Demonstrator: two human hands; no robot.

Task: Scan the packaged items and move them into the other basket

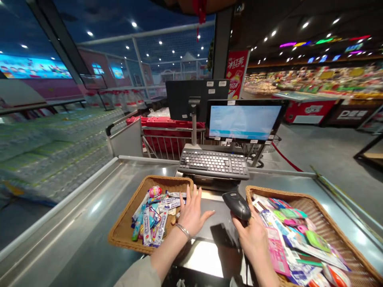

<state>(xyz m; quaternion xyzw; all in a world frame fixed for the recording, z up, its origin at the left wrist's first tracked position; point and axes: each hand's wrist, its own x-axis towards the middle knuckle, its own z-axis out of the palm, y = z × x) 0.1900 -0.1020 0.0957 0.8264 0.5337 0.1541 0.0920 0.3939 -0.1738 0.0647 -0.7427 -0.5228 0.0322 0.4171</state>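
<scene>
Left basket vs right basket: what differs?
The left basket lies within the picture; the right basket runs off the bottom edge. The left basket's pile looks smaller than the right basket's. The open left hand overlaps the left basket; the right hand, gripping a scanner, overlaps the right basket. Both are brown, woven and hold packets.

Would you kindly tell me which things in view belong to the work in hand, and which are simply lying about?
Apparently in the work:
black scanner, in the right hand
left basket, by the left hand
right basket, beside the right hand

Apparently just about:
keyboard, untouched
lit screen
red sign
</scene>
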